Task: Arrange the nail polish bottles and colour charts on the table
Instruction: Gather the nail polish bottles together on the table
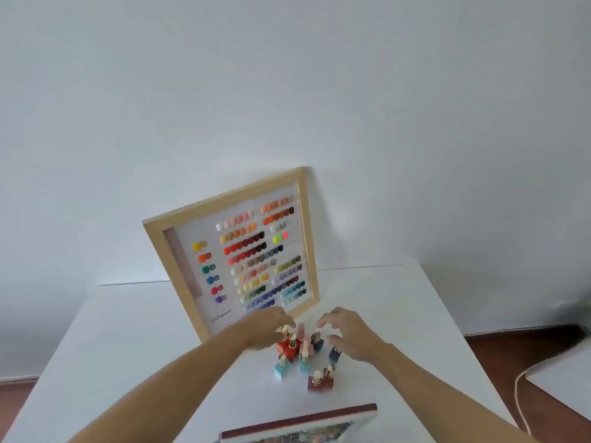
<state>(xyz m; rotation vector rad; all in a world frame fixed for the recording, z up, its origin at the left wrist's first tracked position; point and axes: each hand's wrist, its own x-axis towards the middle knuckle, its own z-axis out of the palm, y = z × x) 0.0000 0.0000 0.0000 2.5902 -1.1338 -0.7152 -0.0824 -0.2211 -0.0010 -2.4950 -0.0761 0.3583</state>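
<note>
The nail polish bottles stand clustered mid-table, in front of the framed colour chart leaning on the wall. The left hand seems to pinch a red bottle's cap, though blur obscures it; the right hand hovers with fingers loosely curled. Sorting bottles appears underway; next comes spacing them into rows.

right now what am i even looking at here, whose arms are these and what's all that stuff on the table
One picture, from a camera worn on a person's head, looking down at their own bare arms. The left hand and right hand reach into a cluster of nail polish bottles on a white table. The fingers are blurred, so any grip is unclear. A wood-framed colour chart leans on the wall behind. A second chart, dark-edged, lies at the near edge.
</note>
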